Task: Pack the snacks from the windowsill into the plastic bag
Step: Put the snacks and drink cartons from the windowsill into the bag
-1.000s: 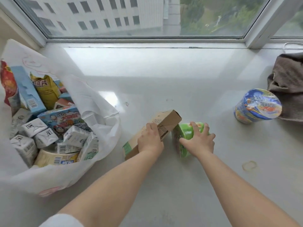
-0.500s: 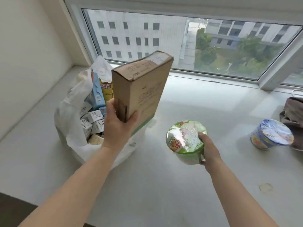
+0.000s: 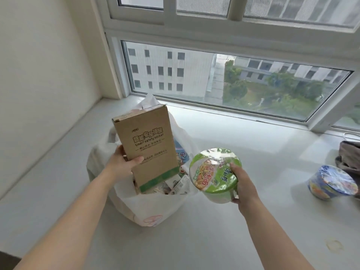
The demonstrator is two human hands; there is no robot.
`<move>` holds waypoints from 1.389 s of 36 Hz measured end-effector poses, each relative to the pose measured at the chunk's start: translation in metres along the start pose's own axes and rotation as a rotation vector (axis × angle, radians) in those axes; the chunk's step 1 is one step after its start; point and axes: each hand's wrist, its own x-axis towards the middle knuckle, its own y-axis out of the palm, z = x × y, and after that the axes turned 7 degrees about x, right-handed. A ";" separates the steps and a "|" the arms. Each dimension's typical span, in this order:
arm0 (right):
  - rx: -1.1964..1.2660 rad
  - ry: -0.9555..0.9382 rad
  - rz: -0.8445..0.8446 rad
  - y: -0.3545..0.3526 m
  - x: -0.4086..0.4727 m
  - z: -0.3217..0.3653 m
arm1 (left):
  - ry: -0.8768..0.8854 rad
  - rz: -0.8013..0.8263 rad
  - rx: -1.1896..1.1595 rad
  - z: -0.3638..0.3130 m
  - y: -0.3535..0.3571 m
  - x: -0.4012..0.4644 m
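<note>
My left hand (image 3: 121,164) grips a brown cardboard box (image 3: 148,145) with a green strip at its lower end. The box stands upright with that end down in the mouth of the white plastic bag (image 3: 153,207). My right hand (image 3: 242,184) holds a green noodle cup (image 3: 214,175) in the air, just right of the bag, its lid tilted toward me. Several small cartons and packets show inside the bag, partly hidden by the box. A blue noodle cup (image 3: 330,182) lies on the white windowsill (image 3: 243,145) at the far right.
A brown cloth bundle (image 3: 349,155) lies behind the blue cup at the right edge. The window frame (image 3: 214,102) runs along the back of the sill, and a wall (image 3: 39,84) closes the left side. A faint ring stain (image 3: 334,245) marks the sill at front right.
Both hands have lifted the box and the green cup off the sill and carried them left. The box has gone down into the bag's mouth; the cup has come next to the bag.
</note>
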 end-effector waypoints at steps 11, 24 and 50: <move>0.009 -0.088 -0.057 0.033 0.010 -0.009 | 0.166 0.226 0.144 0.004 -0.003 0.014; 0.012 -0.144 -0.076 0.057 0.021 -0.017 | 0.065 0.119 0.456 0.015 0.083 0.036; -0.439 -0.552 -0.060 0.163 -0.002 -0.044 | -0.488 -0.556 -0.611 0.053 -0.045 -0.010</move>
